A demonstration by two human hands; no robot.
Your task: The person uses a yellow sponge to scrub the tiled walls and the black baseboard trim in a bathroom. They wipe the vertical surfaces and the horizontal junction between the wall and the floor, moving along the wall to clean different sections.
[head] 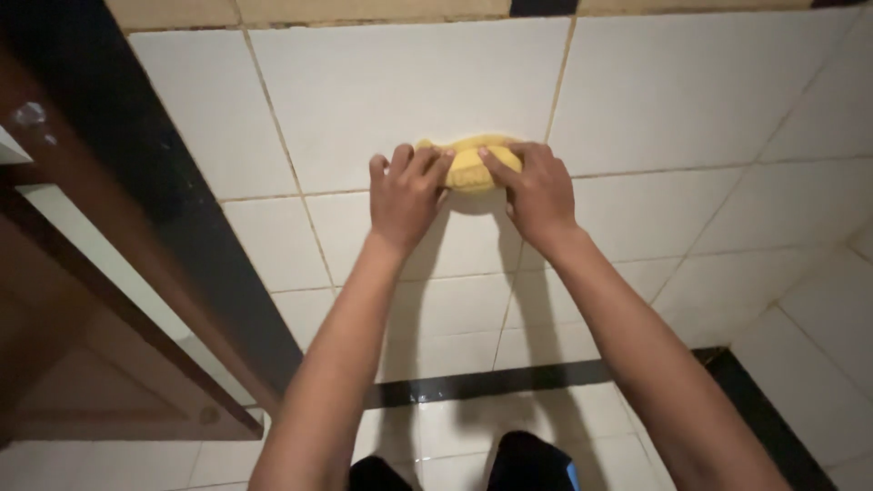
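You are pressing a yellow cloth (471, 165) flat against the white tiled wall (673, 100) with both hands, so the wiping step looks to be in hand. Your left hand (406, 193) is lying at the cloth's 8 o'clock edge, fingers bent over its near end and bearing down on it. Your right hand (538, 193) is sitting at the 4 o'clock edge, fingers curled onto the other end, so both hands are holding the cloth between them rather than standing wide.

The cloth is resting just above a grout line (637, 171), close to where two tiles meet, well above the dark band (491, 382) running low at 6 o'clock. It is looking bunched and folded into a thick pad, soft and fuzzy, its middle humped up between your fingertips.

As a judgement, the next move is calling for steady, even pressure from both hands. A dark wooden door frame (136, 236) is standing at 9 o'clock.
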